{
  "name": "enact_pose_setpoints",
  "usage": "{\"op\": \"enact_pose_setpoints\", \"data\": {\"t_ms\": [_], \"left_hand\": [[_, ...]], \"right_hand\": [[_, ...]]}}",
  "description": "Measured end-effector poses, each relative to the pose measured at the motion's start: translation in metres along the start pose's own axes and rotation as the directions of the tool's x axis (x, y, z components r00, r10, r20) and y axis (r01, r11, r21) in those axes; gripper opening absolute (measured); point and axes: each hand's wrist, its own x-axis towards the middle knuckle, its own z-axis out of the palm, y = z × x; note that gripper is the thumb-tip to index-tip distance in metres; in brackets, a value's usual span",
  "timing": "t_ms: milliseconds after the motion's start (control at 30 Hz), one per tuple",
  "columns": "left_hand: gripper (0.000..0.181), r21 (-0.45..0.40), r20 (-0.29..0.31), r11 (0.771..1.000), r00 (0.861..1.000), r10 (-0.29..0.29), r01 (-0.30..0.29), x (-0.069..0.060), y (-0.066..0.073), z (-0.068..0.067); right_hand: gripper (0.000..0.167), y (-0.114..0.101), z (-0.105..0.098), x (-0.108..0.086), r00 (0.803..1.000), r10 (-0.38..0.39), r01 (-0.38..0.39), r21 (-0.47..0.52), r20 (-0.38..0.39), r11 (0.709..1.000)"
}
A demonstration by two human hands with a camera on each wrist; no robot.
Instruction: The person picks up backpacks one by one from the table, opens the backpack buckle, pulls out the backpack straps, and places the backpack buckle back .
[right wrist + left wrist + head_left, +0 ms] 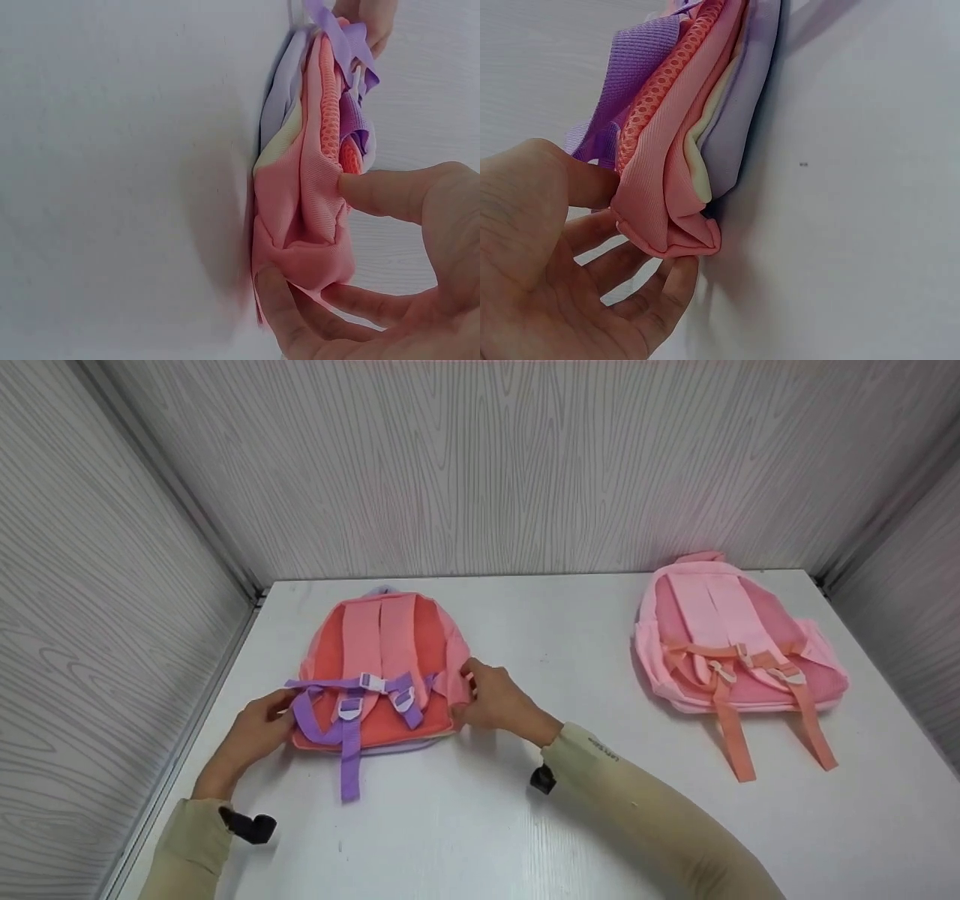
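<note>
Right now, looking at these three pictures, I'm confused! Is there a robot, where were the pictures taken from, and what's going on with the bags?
No robot here, just a person's two bare hands. The big picture comes from a camera worn on the head, looking forward and down. The other two come from wrist cameras: one sees the left hand up close, the other the right hand.

On the white table lie a reddish backpack with purple straps and a pink backpack with orange straps. Both have their shoulder straps facing up. The hands hold the reddish one, one at each side, pinching it between thumb and fingers. Nobody is touching the pink one.
</note>
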Motion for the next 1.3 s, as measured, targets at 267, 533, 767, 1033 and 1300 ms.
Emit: {"op": "enact_pose_setpoints", "data": {"t_ms": [267, 533, 767, 1033, 1300], "left_hand": [[0.058, -0.07, 0.064, 0.997, 0.997, 0.038, -0.034, -0.001, 0.012, 0.009], [0.059, -0.187, 0.102, 0.978, 0.988, 0.115, -0.094, -0.003, 0.025, 0.021], [0.062, -0.229, 0.148, 0.968, 0.979, 0.138, -0.102, -0.006, 0.036, 0.033], [0.064, -0.218, 0.162, 0.97, 0.976, 0.146, -0.109, -0.004, 0.048, 0.048], [0.065, -0.262, 0.18, 0.961, 0.974, 0.14, -0.09, -0.004, 0.061, 0.07]], "right_hand": [[0.053, 0.021, -0.018, -0.016, 0.999, -0.051, 0.051, 0.02, -0.007, 0.999], [0.053, 0.038, -0.039, -0.035, 0.999, -0.027, 0.027, 0.018, -0.017, 0.999], [0.053, 0.051, -0.051, -0.05, 0.999, -0.042, 0.043, 0.032, -0.022, 0.999], [0.057, 0.068, -0.07, -0.071, 0.998, -0.053, 0.053, 0.035, -0.023, 0.998], [0.047, 0.087, -0.083, -0.093, 0.995, -0.07, 0.071, 0.016, -0.071, 0.997]]}}
